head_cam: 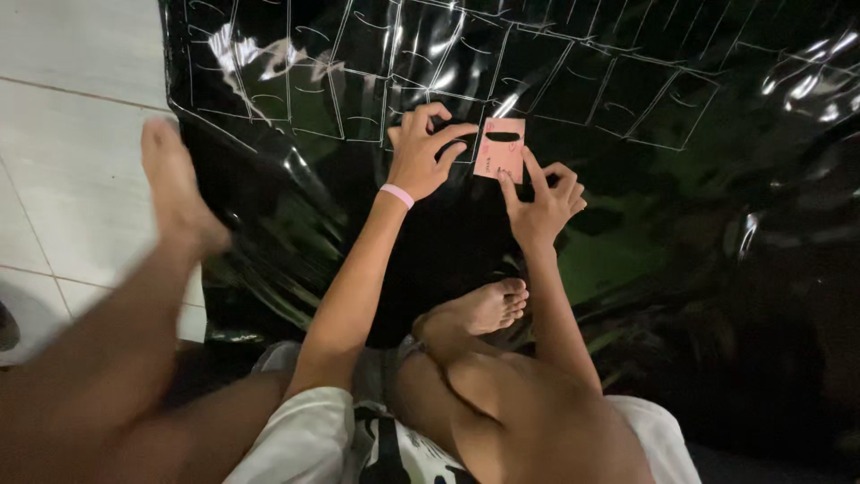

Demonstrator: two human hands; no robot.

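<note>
A small pink card (499, 151) with a dark slot near its top lies on a shiny black plastic sheet (627, 179). My right hand (543, 202) presses the card's lower right edge with a fingertip, its other fingers curled. My left hand (423, 152), with a pink band on its wrist, rests with bent fingers on the sheet just left of the card. I cannot tell whether it holds a small tool. White drawn outlines of the card's shape (358, 81) run in rows across the far part of the sheet.
I sit on a light tiled floor (63, 108). My left leg and foot (175, 193) stretch along the sheet's left edge. My right foot (484, 309) rests folded on the sheet below my hands. The sheet extends right, wrinkled and glossy.
</note>
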